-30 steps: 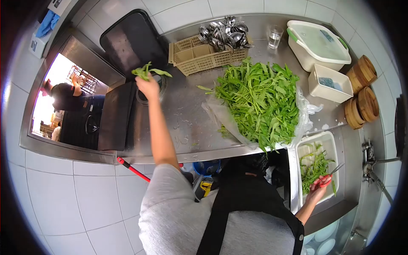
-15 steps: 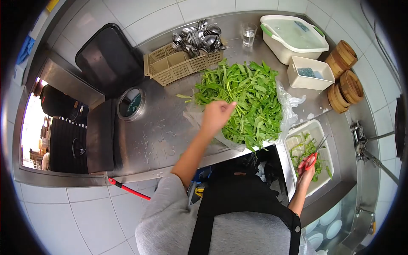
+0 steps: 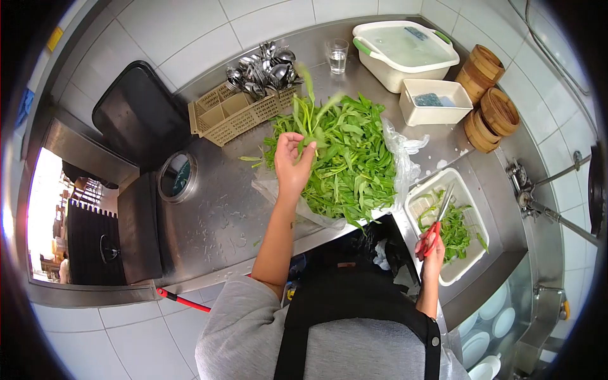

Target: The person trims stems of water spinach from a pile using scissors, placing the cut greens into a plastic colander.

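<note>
A large heap of leafy greens [image 3: 351, 168] lies on a clear plastic bag [image 3: 405, 152] on the steel counter. My left hand [image 3: 294, 163] is closed on a few green stems [image 3: 309, 114], which stand up from its fingers over the left side of the heap; their tips are blurred. Red-handled scissors [image 3: 430, 239] are in my right hand [image 3: 432, 258], blades pointing up and away from me. They are over the left side of a white tub [image 3: 476, 201], which holds cut green pieces [image 3: 457, 234].
Behind the heap stand a beige cutlery basket [image 3: 244, 115] full of spoons and a glass of water [image 3: 337, 58]. At the back right are a lidded white tub [image 3: 405, 54], a small cream bin [image 3: 436, 104] and bamboo steamers [image 3: 487, 120]. Plates [image 3: 494, 304] lie in the sink at lower right.
My left hand has come up from the heap with green stems in its fingers. The scissors now point more upright over the tub. The whole view has shifted slightly.
</note>
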`<state>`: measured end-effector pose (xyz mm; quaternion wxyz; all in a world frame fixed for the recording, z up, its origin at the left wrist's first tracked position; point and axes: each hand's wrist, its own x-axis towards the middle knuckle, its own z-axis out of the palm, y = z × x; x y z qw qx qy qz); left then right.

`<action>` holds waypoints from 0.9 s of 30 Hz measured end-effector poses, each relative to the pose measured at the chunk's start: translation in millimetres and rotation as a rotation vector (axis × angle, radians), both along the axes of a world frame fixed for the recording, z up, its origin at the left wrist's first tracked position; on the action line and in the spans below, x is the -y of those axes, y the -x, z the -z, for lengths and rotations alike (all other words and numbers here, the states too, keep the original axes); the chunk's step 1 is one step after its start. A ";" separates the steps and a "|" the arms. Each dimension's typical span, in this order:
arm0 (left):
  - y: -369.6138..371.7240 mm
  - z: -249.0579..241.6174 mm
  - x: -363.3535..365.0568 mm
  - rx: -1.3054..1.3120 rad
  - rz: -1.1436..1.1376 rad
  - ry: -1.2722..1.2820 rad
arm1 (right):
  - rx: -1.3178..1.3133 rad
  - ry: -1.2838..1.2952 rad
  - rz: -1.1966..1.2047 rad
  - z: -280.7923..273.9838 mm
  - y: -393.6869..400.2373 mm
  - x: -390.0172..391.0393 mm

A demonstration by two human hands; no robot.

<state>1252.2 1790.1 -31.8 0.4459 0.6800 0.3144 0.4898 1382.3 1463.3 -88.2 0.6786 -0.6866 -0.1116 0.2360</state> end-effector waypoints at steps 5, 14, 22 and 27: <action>-7.4 -26.2 10.5 0.111 0.044 0.149 | 0.163 -0.029 -0.169 -3.6 4.5 -13.7; 6.5 -77.6 -11.5 0.105 0.237 -0.102 | 0.051 -0.071 -0.280 -18.6 5.4 -19.8; -7.5 -50.5 -4.8 -0.378 0.284 -0.101 | 0.046 -0.131 -0.331 -21.9 12.7 -27.2; -14.6 -53.7 1.1 -0.205 0.242 -0.128 | 0.146 -0.166 -0.596 -59.6 15.6 -63.1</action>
